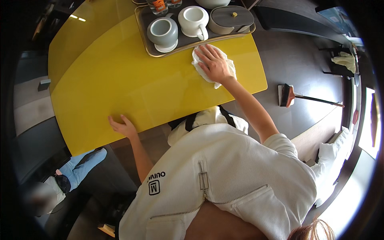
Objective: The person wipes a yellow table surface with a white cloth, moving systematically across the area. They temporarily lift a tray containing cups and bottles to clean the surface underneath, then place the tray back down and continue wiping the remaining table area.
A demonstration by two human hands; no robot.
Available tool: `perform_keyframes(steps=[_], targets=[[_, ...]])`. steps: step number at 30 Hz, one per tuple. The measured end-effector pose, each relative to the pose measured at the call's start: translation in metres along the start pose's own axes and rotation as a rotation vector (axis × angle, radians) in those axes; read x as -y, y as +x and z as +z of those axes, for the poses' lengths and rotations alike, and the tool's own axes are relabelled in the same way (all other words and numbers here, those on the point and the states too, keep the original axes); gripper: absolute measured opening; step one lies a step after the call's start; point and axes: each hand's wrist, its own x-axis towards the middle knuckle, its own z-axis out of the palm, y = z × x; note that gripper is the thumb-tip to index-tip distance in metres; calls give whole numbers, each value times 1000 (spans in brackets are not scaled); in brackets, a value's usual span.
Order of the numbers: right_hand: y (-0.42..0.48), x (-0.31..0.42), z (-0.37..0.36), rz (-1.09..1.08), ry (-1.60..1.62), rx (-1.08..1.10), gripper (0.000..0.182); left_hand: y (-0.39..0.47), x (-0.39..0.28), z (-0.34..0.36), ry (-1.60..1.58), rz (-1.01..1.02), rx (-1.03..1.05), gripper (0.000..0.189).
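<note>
My right hand (214, 66) presses flat on a crumpled white cloth (198, 69), with its fingers spread towards the tray. The cloth lies on the glossy yellow tabletop (120, 78), just short of the tray's near rim. At the near left edge of the table, my left hand (123, 127) is held with fingers apart and nothing in it. A dark tray with a gold rim (149, 48) stands at the far side. On it are a grey mug (162, 33) and a white mug (192, 24), each on a white paper coaster.
The tray also carries a grey lidded box (232, 18) with a gold knob and clear bottles (158, 6) with orange labels. A broom (288, 95) is on the dark floor to the right. White pillows (330, 162) are at lower right. Another person (75, 168) is at lower left.
</note>
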Motion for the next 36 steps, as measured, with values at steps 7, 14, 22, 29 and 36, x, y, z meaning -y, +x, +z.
perform_keyframes(steps=[7, 14, 22, 29, 36], targets=[[-1, -2, 4, 59, -26, -51, 47, 22, 56, -13, 23, -22, 5, 53], [-14, -13, 7, 173, -128, -163, 47, 33, 93, -23, 84, 18, -28, 49], [-47, -17, 16, 484, -233, -213, 49, 26, 93, -24, 97, 31, -31, 50], [-80, 17, 34, 727, -264, -283, 55, 16, 78, -22, 109, 22, 13, 53], [-60, 45, 38, 608, -222, -178, 61, 12, 68, -27, 125, 46, 14, 53]])
